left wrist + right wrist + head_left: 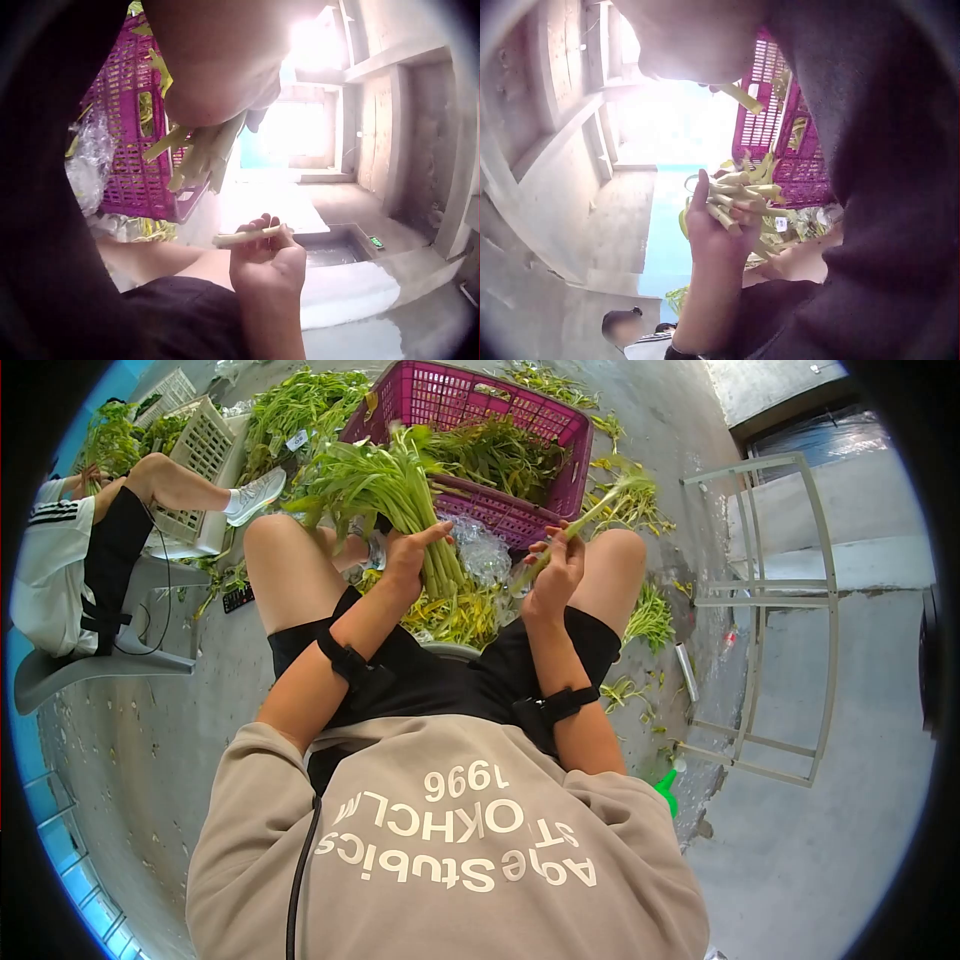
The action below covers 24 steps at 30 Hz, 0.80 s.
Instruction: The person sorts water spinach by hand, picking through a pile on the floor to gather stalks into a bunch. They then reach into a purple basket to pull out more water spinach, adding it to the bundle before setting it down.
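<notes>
In the head view, my left hand [405, 563] grips a bunch of long-stemmed leafy greens [400, 490], its leaves pointing away and its cut stem ends toward me. The right wrist view shows the pale stem ends [727, 199] fanned out over the left palm. My right hand [555, 575] pinches a single stalk [590, 520], whose leafy end reaches up to the right. This pale stalk [251, 235] lies across the right fingers in the left wrist view. The hands are apart, above my knees. Yellowed trimmings [455, 618] lie between my legs.
Beyond the hands stands a purple crate [540, 525] with greens inside. Crumpled clear plastic [478, 550] lies before it. Loose greens [300, 405] are heaped at its left. A seated person [70, 580] is on the left; a metal frame [830, 600] stands on the right.
</notes>
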Tool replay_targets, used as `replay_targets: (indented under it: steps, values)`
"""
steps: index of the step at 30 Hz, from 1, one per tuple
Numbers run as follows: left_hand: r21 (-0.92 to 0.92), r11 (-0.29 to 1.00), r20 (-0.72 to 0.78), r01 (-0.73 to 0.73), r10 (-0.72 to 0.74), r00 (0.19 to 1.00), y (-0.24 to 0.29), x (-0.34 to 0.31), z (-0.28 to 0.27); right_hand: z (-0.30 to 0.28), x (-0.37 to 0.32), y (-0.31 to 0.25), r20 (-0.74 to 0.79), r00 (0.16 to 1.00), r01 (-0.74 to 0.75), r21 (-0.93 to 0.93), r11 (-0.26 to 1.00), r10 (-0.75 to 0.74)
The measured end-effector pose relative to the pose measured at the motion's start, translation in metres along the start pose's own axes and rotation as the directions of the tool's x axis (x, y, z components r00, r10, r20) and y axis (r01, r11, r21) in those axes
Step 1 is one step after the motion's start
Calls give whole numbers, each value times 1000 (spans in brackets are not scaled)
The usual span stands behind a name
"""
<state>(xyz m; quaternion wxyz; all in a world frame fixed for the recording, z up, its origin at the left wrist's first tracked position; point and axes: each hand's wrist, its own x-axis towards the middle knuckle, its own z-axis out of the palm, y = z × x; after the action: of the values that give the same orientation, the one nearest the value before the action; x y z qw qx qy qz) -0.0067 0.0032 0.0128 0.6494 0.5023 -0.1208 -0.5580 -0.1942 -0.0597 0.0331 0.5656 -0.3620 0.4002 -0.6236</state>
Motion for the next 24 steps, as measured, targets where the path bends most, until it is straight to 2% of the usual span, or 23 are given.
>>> replay_targets:
  steps: [1, 3, 4, 5, 6, 8, 9, 11, 12, 13, 15, 16, 18, 19, 21, 24]
  values:
    - [-10, 1000, 33, -28, 28, 999, -3, 4, -3, -1, 0, 4, -2, 1000, 0, 1, 1000, 0]
    - [-19, 998, 69, -54, 56, 996, -6, 6, -6, 1, -4, 9, 193, 979, -37, -149, 988, 66]
    - [-16, 1000, 136, 15, -12, 991, -6, 4, -6, 4, -8, 10, 255, 959, -67, -219, 974, 123]
    - [-8, 997, 201, 83, -80, 976, -6, 2, -6, 8, -12, 12, 253, 960, -66, -218, 974, 122]
    - [-8, 996, 202, 83, -80, 976, -6, 0, -5, 11, -15, 15, 318, 933, -80, -275, 958, 169]
    - [17, 996, 335, 92, -92, 938, -8, -5, -1, 9, -13, 20, 451, 849, -64, -429, 901, 274]
    - [17, 996, 335, 93, -93, 938, -8, -9, 3, 10, -14, 24, 450, 850, -64, -429, 901, 275]
    - [32, 999, 395, -31, 16, 919, -8, -15, 11, 12, -15, 34, 542, 822, -32, -262, 964, 174]
    - [-11, 999, 449, -40, 40, 893, -8, -13, 11, 12, -19, 22, 573, 775, -93, -311, 946, 264]
    - [-12, 999, 449, -38, 39, 892, -8, -11, 9, 12, -22, 23, 572, 776, -93, -312, 945, 265]
    - [9, 999, 453, 40, -39, 891, -7, -10, 5, 16, -27, 24, 595, 704, -260, -292, 920, 388]
    - [6, 999, 451, 39, -37, 892, -7, -10, 4, 17, -28, 23, 596, 702, -260, -294, 920, 389]
    - [-51, 981, 446, 185, -144, 883, -6, -11, 2, 20, -30, 19, 601, 632, -415, -272, 868, 490]
    - [-52, 982, 443, 183, -141, 885, -4, -12, 0, 22, -30, 16, 604, 628, -416, -273, 868, 491]
    - [5, 978, 449, 207, -187, 874, -1, -13, -2, 22, -29, 8, 481, 651, -440, -391, 808, 588]
    - [8, 983, 454, 181, -165, 876, -1, -14, 0, 19, -26, -2, 464, 643, -455, -409, 791, 610]
